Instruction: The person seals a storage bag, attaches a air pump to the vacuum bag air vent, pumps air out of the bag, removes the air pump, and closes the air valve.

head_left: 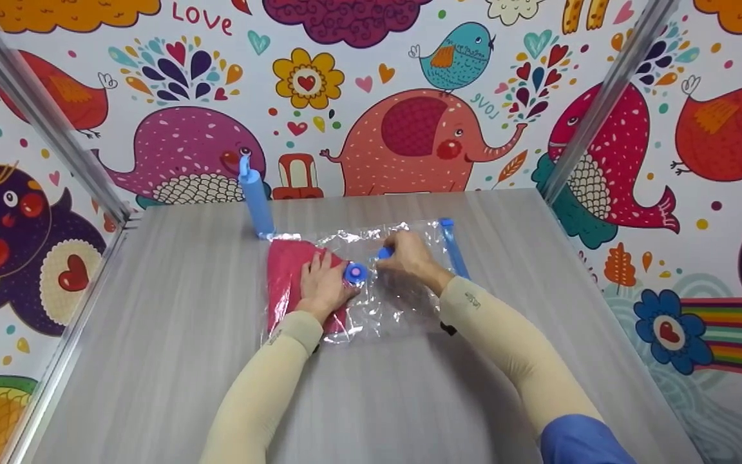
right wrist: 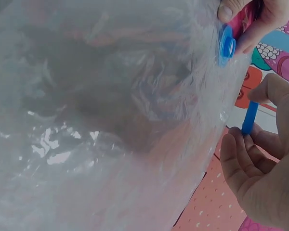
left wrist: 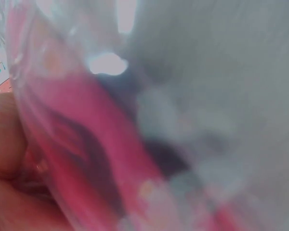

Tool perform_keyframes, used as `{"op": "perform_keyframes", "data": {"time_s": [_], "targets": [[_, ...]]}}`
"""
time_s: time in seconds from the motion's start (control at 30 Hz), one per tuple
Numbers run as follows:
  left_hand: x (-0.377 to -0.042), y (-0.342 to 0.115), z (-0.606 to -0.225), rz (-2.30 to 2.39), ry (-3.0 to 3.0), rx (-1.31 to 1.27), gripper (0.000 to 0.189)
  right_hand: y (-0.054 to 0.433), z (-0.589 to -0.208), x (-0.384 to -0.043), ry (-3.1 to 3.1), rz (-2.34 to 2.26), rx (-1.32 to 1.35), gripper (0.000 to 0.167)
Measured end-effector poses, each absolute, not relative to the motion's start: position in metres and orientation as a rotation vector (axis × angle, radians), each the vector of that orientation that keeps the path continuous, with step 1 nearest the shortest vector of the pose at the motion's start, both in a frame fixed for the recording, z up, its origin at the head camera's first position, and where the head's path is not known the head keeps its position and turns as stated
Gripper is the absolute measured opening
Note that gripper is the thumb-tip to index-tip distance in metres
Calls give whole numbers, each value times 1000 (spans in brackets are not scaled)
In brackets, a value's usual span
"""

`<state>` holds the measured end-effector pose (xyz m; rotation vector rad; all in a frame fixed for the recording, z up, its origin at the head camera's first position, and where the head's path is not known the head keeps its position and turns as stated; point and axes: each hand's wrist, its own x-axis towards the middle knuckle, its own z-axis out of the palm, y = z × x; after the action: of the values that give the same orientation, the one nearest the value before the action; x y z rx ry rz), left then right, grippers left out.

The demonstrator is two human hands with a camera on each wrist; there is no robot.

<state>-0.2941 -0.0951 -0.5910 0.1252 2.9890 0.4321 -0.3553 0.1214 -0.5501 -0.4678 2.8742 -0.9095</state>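
Note:
A clear plastic vacuum storage bag [head_left: 403,309] lies on the table with folded red-pink fabric [head_left: 284,274] inside its left part. On the bag sits a round blue valve [head_left: 356,272] with a pink centre, its rim uncovered. My left hand [head_left: 324,283] rests on the bag over the fabric, fingers extended, close beside the valve. Between thumb and fingers my right hand [head_left: 409,254] pinches a small blue valve cap [right wrist: 250,118], held to the right of the valve and apart from it. The left wrist view is blurred, showing pink fabric [left wrist: 101,130] through the film.
A blue hand pump [head_left: 256,203] stands upright at the bag's far left corner. Along the bag's right edge runs a blue zip strip [head_left: 455,248]. Patterned walls [head_left: 319,142] enclose the grey wooden table [head_left: 171,309] at the back and sides.

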Motion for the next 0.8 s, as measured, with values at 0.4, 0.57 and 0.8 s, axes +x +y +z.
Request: {"op": "perform_keyframes", "data": {"time_s": [0.4,0.57,0.8], "targets": [[-292,-95,-589,427,3000,128,75,136,-550,-359,2949,-895,-488,17],[-291,-95,-590,431,3005,132,76,142,-549,-359,2915,-949,-409,19],[-293,-95,-591,448,2992,128,76,153,-550,-358,2953,-976,-336,33]]}}
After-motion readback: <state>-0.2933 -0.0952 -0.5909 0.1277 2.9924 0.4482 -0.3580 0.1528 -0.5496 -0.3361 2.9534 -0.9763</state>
